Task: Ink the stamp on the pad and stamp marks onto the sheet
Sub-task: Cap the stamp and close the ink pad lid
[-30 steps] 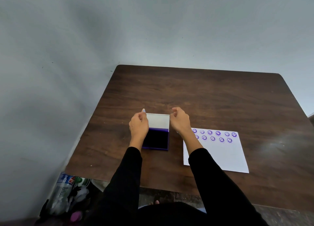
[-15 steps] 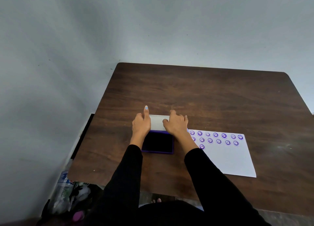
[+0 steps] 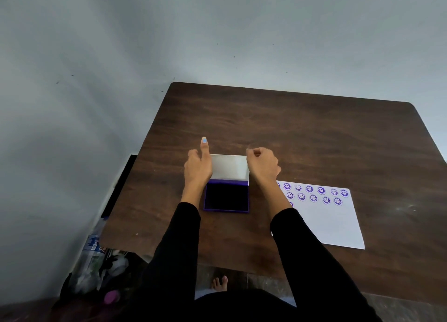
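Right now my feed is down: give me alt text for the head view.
Both hands, left and right, flank the raised lid of an open purple ink pad on a brown table; a white sheet with purple smiley stamps lies right.

Half a second ago we saw the ink pad lid (image 3: 229, 167) pressed down to a thin strip under both hands; now it is tipped back up, showing its full pale inner face. The right hand (image 3: 262, 164) has come off the lid top to its right edge, fingers curled. The left hand (image 3: 198, 164) sits at the left edge, one finger still pointing forward.
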The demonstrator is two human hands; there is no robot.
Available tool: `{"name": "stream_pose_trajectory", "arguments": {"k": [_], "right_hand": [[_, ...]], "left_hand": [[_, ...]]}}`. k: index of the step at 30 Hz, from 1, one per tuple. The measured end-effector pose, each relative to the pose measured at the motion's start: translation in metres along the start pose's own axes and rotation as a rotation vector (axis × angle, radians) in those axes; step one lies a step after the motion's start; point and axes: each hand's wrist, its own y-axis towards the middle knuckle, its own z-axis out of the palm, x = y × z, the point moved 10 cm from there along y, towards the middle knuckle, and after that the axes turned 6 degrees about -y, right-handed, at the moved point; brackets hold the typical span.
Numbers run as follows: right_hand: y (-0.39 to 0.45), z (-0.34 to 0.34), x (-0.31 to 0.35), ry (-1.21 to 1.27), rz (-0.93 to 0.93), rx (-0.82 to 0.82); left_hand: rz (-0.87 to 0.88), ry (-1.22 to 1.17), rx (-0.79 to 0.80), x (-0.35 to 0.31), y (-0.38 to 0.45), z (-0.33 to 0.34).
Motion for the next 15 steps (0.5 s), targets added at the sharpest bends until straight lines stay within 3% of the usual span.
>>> {"name": "stream_pose_trajectory", "arguments": {"k": [8,15], "right_hand": [[-0.019,-0.012,0.001,0.022,-0.045,0.135],[-0.037,-0.002,-0.020,0.042,0.090,0.310]], "left_hand": [[0.008,0.107,-0.070,-0.007,-0.016,-0.022],[-0.036,0.159,-0.056,0.008,-0.035,-0.031]]}}
